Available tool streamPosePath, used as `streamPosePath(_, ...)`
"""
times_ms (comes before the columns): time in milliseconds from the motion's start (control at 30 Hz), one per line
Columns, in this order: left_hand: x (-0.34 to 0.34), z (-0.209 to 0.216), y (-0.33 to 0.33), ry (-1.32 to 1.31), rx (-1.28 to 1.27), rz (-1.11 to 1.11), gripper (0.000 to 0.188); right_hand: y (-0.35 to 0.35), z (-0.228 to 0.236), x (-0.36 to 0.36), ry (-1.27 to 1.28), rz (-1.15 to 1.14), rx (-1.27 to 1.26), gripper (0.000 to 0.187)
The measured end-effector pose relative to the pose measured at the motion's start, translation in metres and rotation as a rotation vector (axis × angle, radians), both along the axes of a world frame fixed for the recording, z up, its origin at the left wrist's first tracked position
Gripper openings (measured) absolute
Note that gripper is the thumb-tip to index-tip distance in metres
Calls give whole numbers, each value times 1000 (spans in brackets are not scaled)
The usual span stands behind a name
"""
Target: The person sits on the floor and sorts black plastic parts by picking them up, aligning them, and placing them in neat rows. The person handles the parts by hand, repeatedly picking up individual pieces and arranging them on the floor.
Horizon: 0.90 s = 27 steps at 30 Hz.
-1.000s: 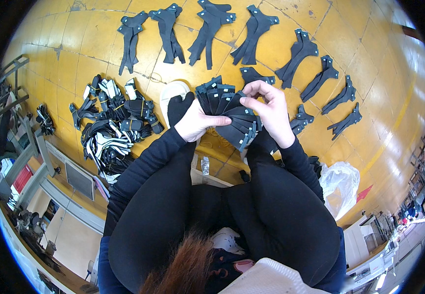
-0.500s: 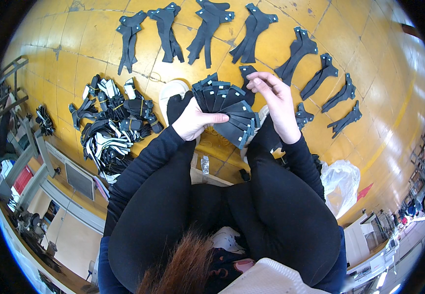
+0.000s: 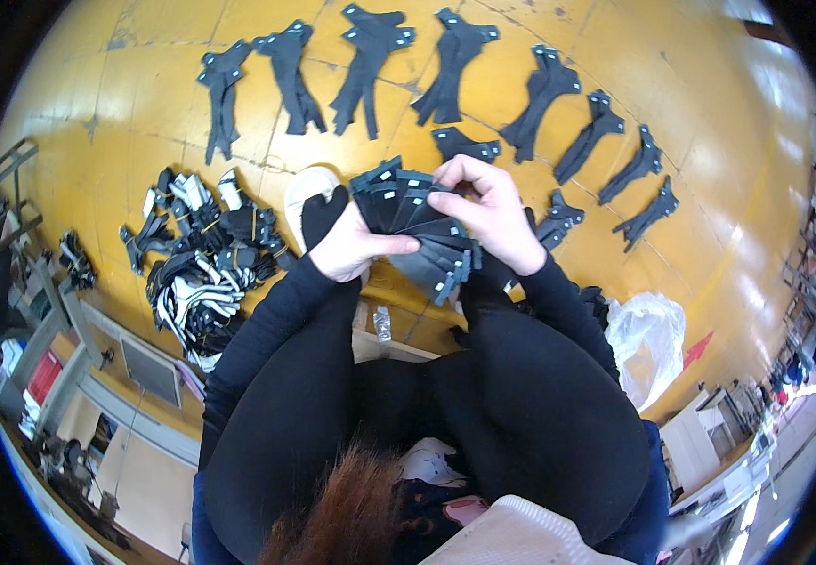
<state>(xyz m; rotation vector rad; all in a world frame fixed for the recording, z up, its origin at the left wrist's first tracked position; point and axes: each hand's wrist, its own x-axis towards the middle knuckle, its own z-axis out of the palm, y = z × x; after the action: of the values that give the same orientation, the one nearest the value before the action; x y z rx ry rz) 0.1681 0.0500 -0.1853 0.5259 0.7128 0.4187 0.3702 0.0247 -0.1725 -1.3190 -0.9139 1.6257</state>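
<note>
My left hand (image 3: 340,249) grips a fan of dark fabric pieces (image 3: 424,247) above my knees, its thumb pressed across them. Each piece has a small pale tag near its outer end. The fingers of my right hand (image 3: 500,218) are pinched at the fan's upper right edge, on one of the pieces. Just beyond that hand, a similar dark piece (image 3: 464,145) lies on the yellow floor, partly covered. Another dark tagged piece (image 3: 558,217) is on the floor to the right of my right wrist.
Several small stacks of dark tagged fabric (image 3: 363,75) form an arc on the floor ahead. At the left is a heap of black and white bundles (image 3: 202,273) tied with yellow bands. A clear plastic bag (image 3: 651,350) sits at the right, a metal-framed table (image 3: 135,405) at the lower left.
My right hand has come down and inward to the fan, its fingers closing at the edge. My view has shifted, so the floor stacks appear further left.
</note>
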Motion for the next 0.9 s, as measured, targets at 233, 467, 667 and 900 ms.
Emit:
streamPosePath(233, -4, 0, -1, 25, -100, 7, 55, -10, -2, -11, -112, -207, 102, 17)
streamPosePath(467, -4, 2, -1, 33, -144, 106, 58, -8, -4, -19, 8, -323, 94, 17)
streamPosePath(667, -4, 3, 1, 36, -88, 80, 58, -9, -7, -17, 0, -335, 36, 18)
streamPosePath(900, -2, 5, 5, 52, -73, 77, 62, -6, -5, -12, -176, -307, 232, 14)
